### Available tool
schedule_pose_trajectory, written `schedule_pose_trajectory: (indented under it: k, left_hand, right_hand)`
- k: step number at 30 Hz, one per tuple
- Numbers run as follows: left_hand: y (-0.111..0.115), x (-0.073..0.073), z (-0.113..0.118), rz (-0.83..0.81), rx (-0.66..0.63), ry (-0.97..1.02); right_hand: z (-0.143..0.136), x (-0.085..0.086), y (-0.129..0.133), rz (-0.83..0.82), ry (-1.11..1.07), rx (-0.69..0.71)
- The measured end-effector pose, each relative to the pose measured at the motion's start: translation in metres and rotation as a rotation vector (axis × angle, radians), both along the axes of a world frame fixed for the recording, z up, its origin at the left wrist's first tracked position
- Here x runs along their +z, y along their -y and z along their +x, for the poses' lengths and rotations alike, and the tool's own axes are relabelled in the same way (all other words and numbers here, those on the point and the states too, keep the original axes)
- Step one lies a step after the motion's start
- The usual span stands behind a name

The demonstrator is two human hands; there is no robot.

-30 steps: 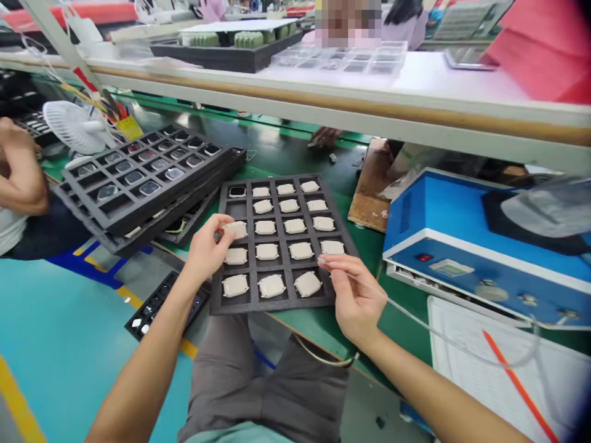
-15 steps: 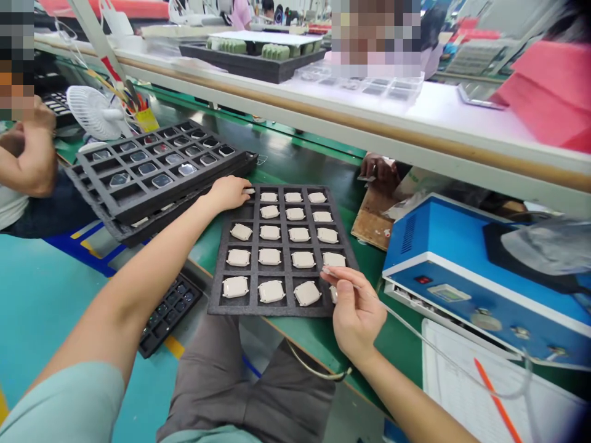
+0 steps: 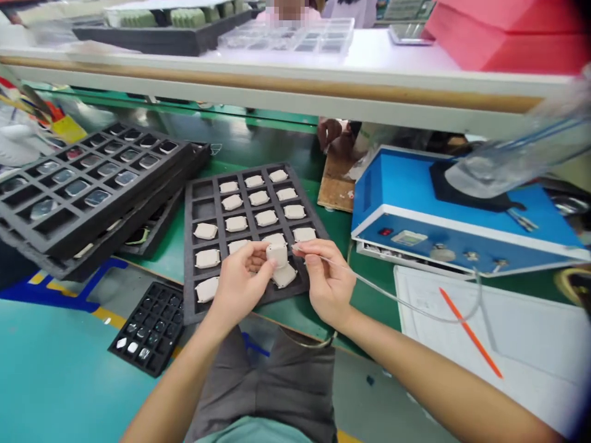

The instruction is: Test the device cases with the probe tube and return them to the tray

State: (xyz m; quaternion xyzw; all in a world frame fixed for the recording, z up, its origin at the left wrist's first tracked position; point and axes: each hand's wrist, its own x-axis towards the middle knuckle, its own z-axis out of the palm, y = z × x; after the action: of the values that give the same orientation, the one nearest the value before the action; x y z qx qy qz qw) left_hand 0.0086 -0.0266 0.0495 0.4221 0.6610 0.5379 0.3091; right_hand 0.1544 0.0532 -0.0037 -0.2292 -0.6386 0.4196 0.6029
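Observation:
My left hand (image 3: 247, 278) is closed on a pale, rounded-square piece with small lugs, like a watch case (image 3: 277, 253), held upright between thumb and fingers. Just right of it, my right hand (image 3: 327, 280) pinches the end of a thin clear tube (image 3: 378, 294), its tip close to the watch case but seemingly apart from it. Both hands are above the black foam tray (image 3: 188, 246), where similar pale pieces lie one to a compartment. Two compartments at the tray's far left hold nothing. My left hand and the held piece hide some compartments at the near side.
Stacked black trays (image 3: 106, 212) with dark glass-like pieces stand at left. A smaller black tray (image 3: 150, 329) sits lower down. At right are a blue machine (image 3: 415, 215), papers (image 3: 415, 295) and an orange pen (image 3: 471, 332). A shelf (image 3: 277, 98) crosses behind; another person's hand (image 3: 329, 132) shows beneath.
My left hand has come from the tray's far left corner to its near middle, bringing a watch case. My right hand remains near the tray with the tube. The view has turned rightward and down.

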Motion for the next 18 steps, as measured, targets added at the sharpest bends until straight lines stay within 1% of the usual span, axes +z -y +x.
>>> schedule_pose_trajectory:
  k: [2, 5, 9, 18]
  left_hand:
    - [-0.001, -0.007, 0.013, 0.016, 0.042, 0.039]
    - [-0.007, -0.012, 0.017, 0.057, 0.084, 0.053]
    - [-0.007, -0.013, 0.017, 0.091, 0.066, 0.021]
    - [-0.004, -0.015, 0.02, 0.107, 0.073, -0.005]
  right_hand:
    - [0.0, 0.001, -0.001, 0.026, -0.006, 0.004]
    - [0.001, 0.003, -0.002, 0.053, 0.002, 0.029]
    - [0.001, 0.006, -0.002, 0.059, 0.007, 0.057]
    - [0.001, 0.009, -0.002, 0.081, 0.025, 0.042]
